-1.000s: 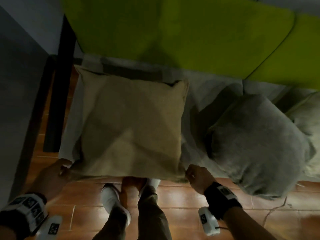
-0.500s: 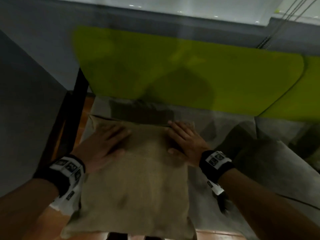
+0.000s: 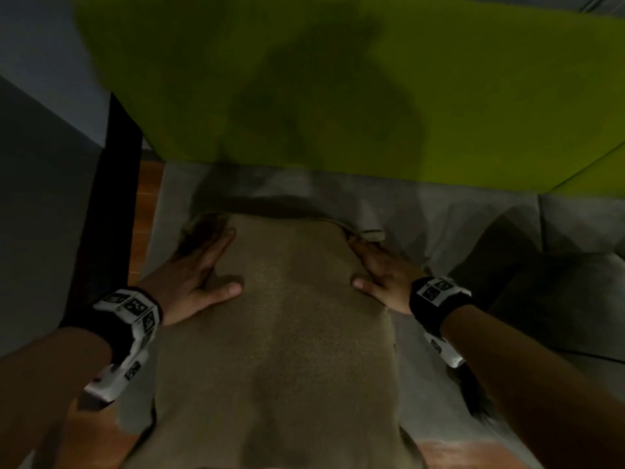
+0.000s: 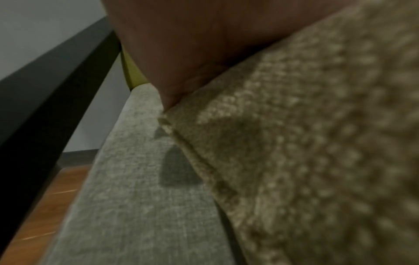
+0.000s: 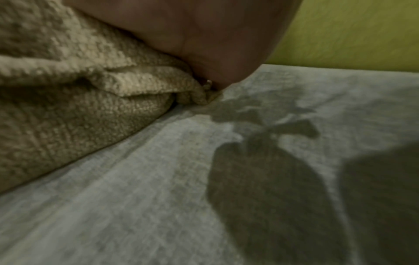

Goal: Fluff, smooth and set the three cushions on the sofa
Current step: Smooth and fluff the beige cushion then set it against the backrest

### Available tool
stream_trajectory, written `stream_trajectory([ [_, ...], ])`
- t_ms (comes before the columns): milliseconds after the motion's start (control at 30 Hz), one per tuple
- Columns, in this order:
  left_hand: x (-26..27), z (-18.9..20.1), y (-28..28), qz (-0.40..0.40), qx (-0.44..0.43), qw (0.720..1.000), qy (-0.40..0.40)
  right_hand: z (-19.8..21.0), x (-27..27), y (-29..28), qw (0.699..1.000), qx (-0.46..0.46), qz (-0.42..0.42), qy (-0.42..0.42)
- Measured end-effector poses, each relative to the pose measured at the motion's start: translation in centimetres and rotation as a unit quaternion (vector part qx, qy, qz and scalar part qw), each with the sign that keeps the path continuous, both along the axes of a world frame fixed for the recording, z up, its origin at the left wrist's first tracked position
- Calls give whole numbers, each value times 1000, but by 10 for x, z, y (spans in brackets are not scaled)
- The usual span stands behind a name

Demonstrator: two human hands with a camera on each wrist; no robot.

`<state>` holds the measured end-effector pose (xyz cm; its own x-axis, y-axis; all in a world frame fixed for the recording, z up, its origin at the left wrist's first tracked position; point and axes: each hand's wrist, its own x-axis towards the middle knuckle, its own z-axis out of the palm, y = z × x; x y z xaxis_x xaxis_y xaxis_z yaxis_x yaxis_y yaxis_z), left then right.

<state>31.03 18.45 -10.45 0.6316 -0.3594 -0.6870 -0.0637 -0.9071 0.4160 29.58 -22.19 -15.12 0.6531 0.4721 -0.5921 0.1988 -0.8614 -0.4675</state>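
Observation:
A tan woven cushion [image 3: 280, 333] lies flat on the grey sofa seat [image 3: 422, 214], its far edge near the lime-green backrest [image 3: 439, 96]. My left hand [image 3: 199, 272] presses flat on the cushion's far left part, fingers straight, thumb spread inward. My right hand [image 3: 378, 269] presses flat on its far right edge, fingers straight toward the corner. The left wrist view shows the palm [image 4: 192, 44] on the tan cushion [image 4: 317, 161]. In the right wrist view the palm [image 5: 204, 35] bears on the cushion's folded seam [image 5: 102, 86]. A grey cushion [image 3: 558, 299] lies dim at the right.
A black wooden sofa arm [image 3: 111, 198] runs along the left, with a grey wall [image 3: 40, 164] beyond it. Orange-brown floor [image 3: 145, 204] shows between arm and seat. Grey seat fabric [image 5: 204, 179] stretches right of the tan cushion.
A second ago both hands gripped the cushion's near corners at the seat's front edge. They then moved onto its far end, and since have slid outward toward the far corners, pressing flat.

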Motion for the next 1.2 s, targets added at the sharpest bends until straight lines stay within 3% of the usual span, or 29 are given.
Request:
stream_trajectory([
  [100,10,-3,3,9,23,1000,7,-4,3,-6,998,-57,-7,-20],
  [200,18,12,-1,59,26,998,-5,-1,4,-12,986,-121,-103,-55],
  [300,12,41,-2,67,-15,990,-120,33,-1,-19,968,-70,-203,-126],
  [367,-2,61,-4,-7,-95,972,-215,64,-11,-13,960,11,-160,-230],
  [433,-18,62,-7,-121,-149,944,-268,82,-24,4,952,94,-47,-289],
  [500,-30,50,-7,-175,-130,952,-215,74,-41,21,951,135,73,-268],
  [567,-31,33,1,-165,-87,972,-141,51,-46,25,969,90,120,-198],
  [667,-19,11,11,-111,-13,991,-78,22,-25,13,993,14,83,-88],
  [800,-3,9,2,-91,26,995,-15,6,-2,12,997,-8,73,-19],
  [1100,25,-5,5,-30,71,997,19,-12,7,-1,1000,-11,9,1],
  [1200,35,-2,8,44,48,996,54,-9,7,-9,999,-39,-12,-11],
])
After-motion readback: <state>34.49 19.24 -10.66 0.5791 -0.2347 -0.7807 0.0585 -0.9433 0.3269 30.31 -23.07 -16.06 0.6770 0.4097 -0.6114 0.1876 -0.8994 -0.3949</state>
